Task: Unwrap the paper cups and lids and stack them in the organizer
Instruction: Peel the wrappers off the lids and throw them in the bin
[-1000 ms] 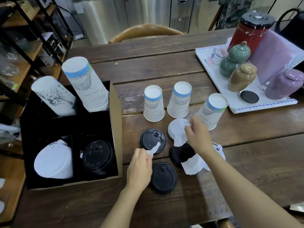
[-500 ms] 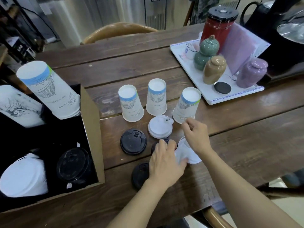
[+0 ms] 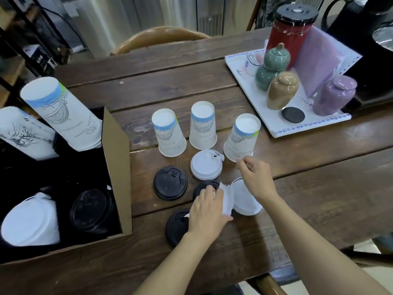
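Three upside-down paper cups (image 3: 202, 125) stand in a row mid-table. In front of them lie a white lid (image 3: 205, 165), a black lid (image 3: 170, 183), a second black lid (image 3: 205, 186) partly under my hands, and a third (image 3: 176, 227) under my left wrist. My left hand (image 3: 207, 211) grips crumpled white wrapping paper (image 3: 226, 201). My right hand (image 3: 256, 177) pinches the wrapper's far edge above a white lid (image 3: 246, 201). The cardboard organizer (image 3: 116, 167) at left holds two cup stacks (image 3: 61, 113), white lids (image 3: 29, 222) and black lids (image 3: 91, 209).
A white tray (image 3: 270, 126) at the back right carries ceramic jars (image 3: 281, 90), a red canister (image 3: 291, 28) and a small black disc (image 3: 293, 114). A wooden chair back (image 3: 159, 38) rises beyond the table. Shelving stands at far left. The table's front edge is near my forearms.
My left hand moved right from the black lid and took hold of the wrapper. My right hand shifted a little toward me. The camera view swung right and closer.
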{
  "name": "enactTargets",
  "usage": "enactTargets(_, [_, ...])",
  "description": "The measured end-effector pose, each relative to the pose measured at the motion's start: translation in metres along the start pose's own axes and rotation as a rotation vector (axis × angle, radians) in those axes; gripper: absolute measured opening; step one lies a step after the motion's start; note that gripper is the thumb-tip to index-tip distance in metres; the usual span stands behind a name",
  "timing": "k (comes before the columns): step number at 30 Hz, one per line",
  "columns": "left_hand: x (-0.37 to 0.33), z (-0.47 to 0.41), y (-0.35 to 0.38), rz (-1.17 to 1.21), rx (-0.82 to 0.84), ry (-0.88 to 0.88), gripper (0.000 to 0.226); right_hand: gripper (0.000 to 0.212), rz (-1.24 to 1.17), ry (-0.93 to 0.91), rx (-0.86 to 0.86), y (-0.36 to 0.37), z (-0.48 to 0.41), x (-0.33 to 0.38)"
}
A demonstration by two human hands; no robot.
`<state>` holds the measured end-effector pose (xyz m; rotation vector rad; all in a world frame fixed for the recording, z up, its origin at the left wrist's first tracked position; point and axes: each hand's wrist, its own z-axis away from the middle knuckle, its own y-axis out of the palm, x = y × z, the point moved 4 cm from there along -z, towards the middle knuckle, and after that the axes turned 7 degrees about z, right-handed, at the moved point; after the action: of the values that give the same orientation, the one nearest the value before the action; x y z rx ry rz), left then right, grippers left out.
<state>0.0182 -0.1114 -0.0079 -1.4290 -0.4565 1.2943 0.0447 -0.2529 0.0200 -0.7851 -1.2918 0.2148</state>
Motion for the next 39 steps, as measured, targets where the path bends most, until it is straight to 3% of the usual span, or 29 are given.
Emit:
enactTargets(3, [0.000, 0.003, -0.002, -0.010, -0.052, -0.024, 0.048, 0.037, 0.003, -0.016, 0.011, 0.002, -0.003, 0.000])
enactTargets(6, [0.002, 0.007, -0.008, 0.187, -0.176, -0.081, 0.034, 0.034, -0.010, -0.011, 0.027, 0.002, -0.006, -0.002])
enactTargets(11, [0.022, 0.026, -0.037, 0.623, -0.382, -0.372, 0.022, 0.035, -0.103, 0.039, 0.110, 0.009, -0.007, 0.004])
enactTargets(17, [0.051, 0.068, -0.061, 0.632, -0.499, -0.356, 0.032, 0.044, -0.160, -0.003, 0.247, 0.052, 0.013, 0.031])
enactTargets(21, [0.068, 0.107, -0.068, 0.742, -0.599, -0.496, 0.009, 0.045, -0.105, -0.123, 0.371, 0.075, 0.041, 0.057])
enactTargets(25, [0.080, 0.146, -0.075, 0.933, -0.749, -0.565, 0.037, 0.044, -0.047, -0.235, 0.443, 0.087, 0.069, 0.079])
enactTargets(30, [0.110, 0.216, -0.088, 1.044, -0.953, -0.679, 0.052, 0.048, -0.033, -0.396, 0.511, 0.108, 0.125, 0.127])
enactTargets(39, [0.205, 0.403, -0.079, 1.177, -1.274, -0.903, 0.046, 0.043, -0.069, -0.636, 0.688, 0.186, 0.309, 0.195])
